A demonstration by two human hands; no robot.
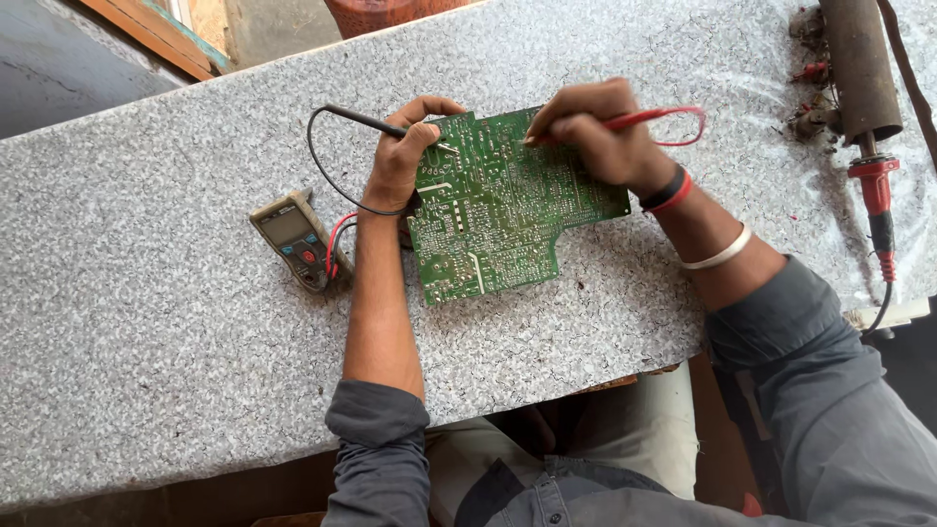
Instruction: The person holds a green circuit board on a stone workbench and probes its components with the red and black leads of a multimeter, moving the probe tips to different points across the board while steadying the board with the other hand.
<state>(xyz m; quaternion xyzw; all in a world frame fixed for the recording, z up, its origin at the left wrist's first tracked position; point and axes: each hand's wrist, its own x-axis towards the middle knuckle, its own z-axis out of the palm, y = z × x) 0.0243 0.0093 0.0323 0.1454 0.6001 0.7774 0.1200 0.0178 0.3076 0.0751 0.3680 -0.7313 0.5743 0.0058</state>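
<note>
Grey sleeves reach from the near table edge to a green circuit board, a meter probe gripped in each hand.

Left hand [400, 156] closes around a black probe [366, 121] at the circuit board [508, 200]'s left edge, tip angled right onto it. Right hand [595, 132] pinches a red probe [639, 119] pen-style, tip pointing left onto the far edge. Lying flat mid-table, the board runs lengthwise left to right between both hands. Left of it sits a multimeter [298, 239]; a soldering iron [869, 107] lies far right.

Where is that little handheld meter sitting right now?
In the head view, the meter lies on the speckled table, just outside the left hand and forearm, left of the green circuit board.
</note>
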